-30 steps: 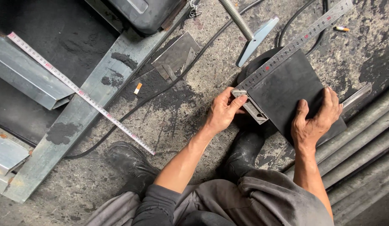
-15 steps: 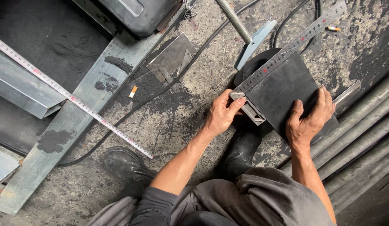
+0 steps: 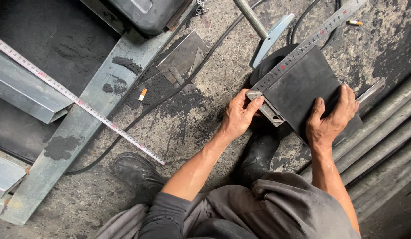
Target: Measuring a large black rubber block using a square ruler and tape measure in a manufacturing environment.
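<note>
Dark square plate (image 3: 303,95): laid flat on the concrete floor (image 3: 201,119), between both hands. Steel square ruler (image 3: 303,46): set along the plate's upper-left edge, long axis running up-right. Left hand (image 3: 238,115): closed on the ruler's stock. Right hand (image 3: 329,119): pressed flat, fingers spread, on the plate's lower-right. Tape measure (image 3: 77,99): well apart, left.

plate: flat sheet (image 3: 303,95) on floor, right of centre
square: try square (image 3: 303,48) along plate's far-left edge, corner at left
left hand (image 3: 238,116): on square's corner, left of plate
right hand (image 3: 328,121): on plate's near-right part
tape measure (image 3: 77,99): far left, across angled beam (image 3: 81,128)
pipes (image 3: 387,146): right of plate
boots (image 3: 258,152): near side, below plate
</note>
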